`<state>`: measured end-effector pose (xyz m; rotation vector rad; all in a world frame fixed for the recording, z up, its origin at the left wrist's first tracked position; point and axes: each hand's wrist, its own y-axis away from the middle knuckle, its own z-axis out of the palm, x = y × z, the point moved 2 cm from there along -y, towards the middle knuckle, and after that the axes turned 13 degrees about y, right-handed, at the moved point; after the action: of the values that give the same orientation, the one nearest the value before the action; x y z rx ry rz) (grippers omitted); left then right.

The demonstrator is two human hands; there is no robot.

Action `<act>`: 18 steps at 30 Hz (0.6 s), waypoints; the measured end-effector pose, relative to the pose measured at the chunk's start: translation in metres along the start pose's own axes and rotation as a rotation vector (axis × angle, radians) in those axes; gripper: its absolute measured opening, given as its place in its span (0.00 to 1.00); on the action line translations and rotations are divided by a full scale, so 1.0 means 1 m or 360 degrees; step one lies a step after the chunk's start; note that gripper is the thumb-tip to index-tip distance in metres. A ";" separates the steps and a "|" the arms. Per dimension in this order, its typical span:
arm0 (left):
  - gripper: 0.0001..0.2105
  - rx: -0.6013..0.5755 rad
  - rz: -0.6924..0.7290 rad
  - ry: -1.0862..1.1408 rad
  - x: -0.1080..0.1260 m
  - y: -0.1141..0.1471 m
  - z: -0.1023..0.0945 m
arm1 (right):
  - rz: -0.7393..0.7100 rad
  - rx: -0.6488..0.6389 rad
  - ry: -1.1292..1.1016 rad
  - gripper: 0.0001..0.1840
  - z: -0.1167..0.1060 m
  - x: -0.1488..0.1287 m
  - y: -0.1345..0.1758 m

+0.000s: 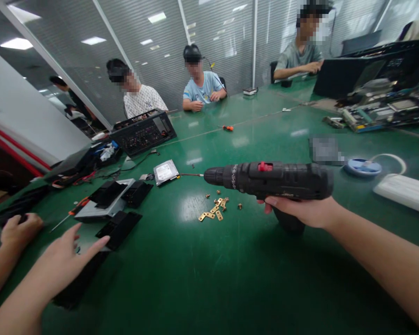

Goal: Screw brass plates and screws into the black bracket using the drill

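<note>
My right hand [302, 209] is wrapped round the grip of a black cordless drill [282, 180]. The drill points left, and its long bit ends near a silver hard drive [165, 171]; I cannot tell whether they touch. Beneath the drill lie small brass plates [214, 210] and several brass screws [239, 205]. On the left, my left hand [68, 253] is open, fingers spread, beside a black plastic part [118, 229]. Whether it touches the dark piece [78, 281] under it is not clear. Behind it are a silver drive cage [101, 207] and another black part [137, 193].
A co-worker's hand [21, 228] comes in at the left edge near an orange screwdriver [79, 204]. A black computer case [145, 132] stands at the back left. To the right are circuit boards [380, 111], a blue round object [363, 166] and a white power strip [407, 190]. Three people sit across.
</note>
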<state>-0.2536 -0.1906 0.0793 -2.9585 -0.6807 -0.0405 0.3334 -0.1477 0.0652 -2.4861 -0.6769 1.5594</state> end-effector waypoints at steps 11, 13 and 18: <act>0.41 -0.0165 0.0118 -0.0085 0.044 0.002 0.027 | 0.0335 0.0270 -0.0338 0.20 -0.008 0.004 -0.002; 0.43 -0.0174 0.0104 -0.0058 0.039 -0.009 0.022 | 0.0376 0.0308 -0.0392 0.22 -0.009 0.004 -0.003; 0.52 0.0135 0.0060 0.0032 0.049 -0.069 -0.004 | 0.0417 0.0352 -0.0417 0.25 -0.010 0.004 -0.004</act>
<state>-0.2397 -0.1080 0.0928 -2.8850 -0.6084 -0.0374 0.3424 -0.1411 0.0673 -2.3021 -0.1934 1.9551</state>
